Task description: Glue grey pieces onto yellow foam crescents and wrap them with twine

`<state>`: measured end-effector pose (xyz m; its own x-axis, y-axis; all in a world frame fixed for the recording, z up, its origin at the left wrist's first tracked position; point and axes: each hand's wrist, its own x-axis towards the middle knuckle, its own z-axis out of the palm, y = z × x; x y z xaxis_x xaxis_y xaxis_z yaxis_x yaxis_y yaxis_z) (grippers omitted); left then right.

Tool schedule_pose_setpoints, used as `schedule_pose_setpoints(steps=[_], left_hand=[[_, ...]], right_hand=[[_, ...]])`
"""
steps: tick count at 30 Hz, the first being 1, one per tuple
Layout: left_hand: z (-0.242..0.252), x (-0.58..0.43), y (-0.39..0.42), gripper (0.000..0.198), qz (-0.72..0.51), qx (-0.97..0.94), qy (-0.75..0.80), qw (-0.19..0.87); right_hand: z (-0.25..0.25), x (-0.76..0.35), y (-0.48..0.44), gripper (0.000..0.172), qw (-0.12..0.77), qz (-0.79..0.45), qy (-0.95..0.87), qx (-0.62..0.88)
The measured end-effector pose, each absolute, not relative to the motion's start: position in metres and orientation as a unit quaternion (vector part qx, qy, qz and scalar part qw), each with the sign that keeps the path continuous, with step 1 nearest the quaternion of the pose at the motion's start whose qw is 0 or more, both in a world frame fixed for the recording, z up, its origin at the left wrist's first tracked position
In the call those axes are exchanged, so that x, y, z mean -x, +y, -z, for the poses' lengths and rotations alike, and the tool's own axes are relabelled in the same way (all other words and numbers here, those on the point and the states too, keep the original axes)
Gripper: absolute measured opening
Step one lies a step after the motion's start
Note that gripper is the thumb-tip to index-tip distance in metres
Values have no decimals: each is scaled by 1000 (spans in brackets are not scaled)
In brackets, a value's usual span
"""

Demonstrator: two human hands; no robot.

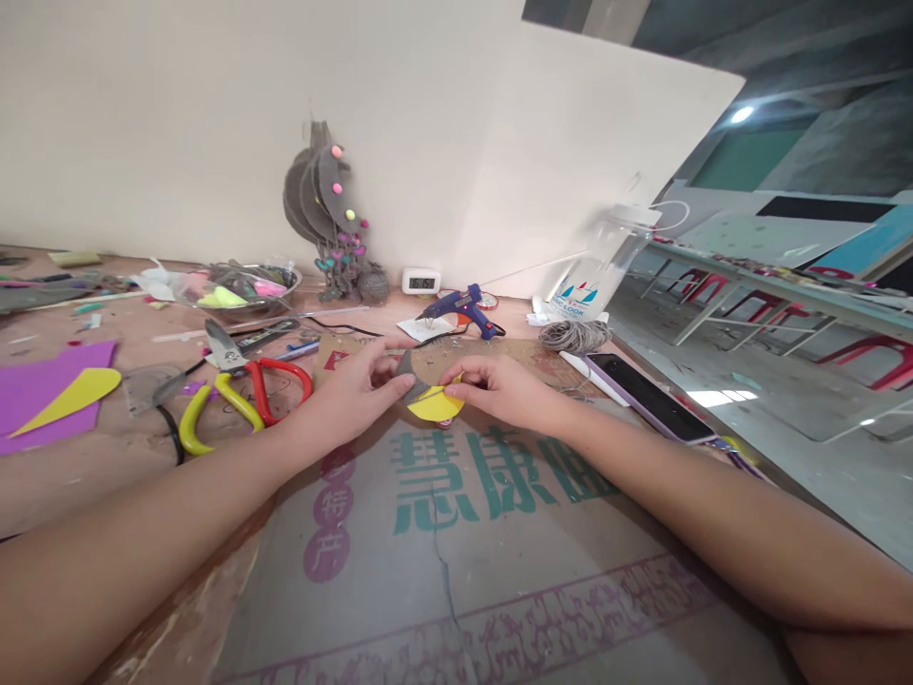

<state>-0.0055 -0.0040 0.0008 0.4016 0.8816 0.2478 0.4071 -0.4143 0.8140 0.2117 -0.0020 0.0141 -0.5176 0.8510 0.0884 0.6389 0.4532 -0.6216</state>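
Observation:
My left hand and my right hand meet over a printed cardboard sheet. Between them they pinch a small yellow foam piece with a grey piece lying over its top left. The left thumb and forefinger press on the grey piece. The right fingers curl round the yellow piece's right edge. Both hands are closed on this small assembly, just above the cardboard.
Left of my hands lie scissors with yellow and red handles, a purple foam sheet with a yellow leaf shape, and a bowl of scraps. Behind are a blue glue gun, a grey cardboard ornament, twine and a phone.

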Motion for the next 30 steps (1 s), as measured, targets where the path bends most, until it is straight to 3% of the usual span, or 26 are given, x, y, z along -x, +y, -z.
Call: schedule_pose_setpoints(steps=[5, 30], left_hand=[[1, 6, -2, 37, -362, -739, 433, 367], [-3, 6, -4, 34, -360, -765, 379, 376]], right_hand=[[-13, -212, 0, 23, 239, -286, -809, 456], [-7, -222, 12, 21, 258, -239, -797, 492]])
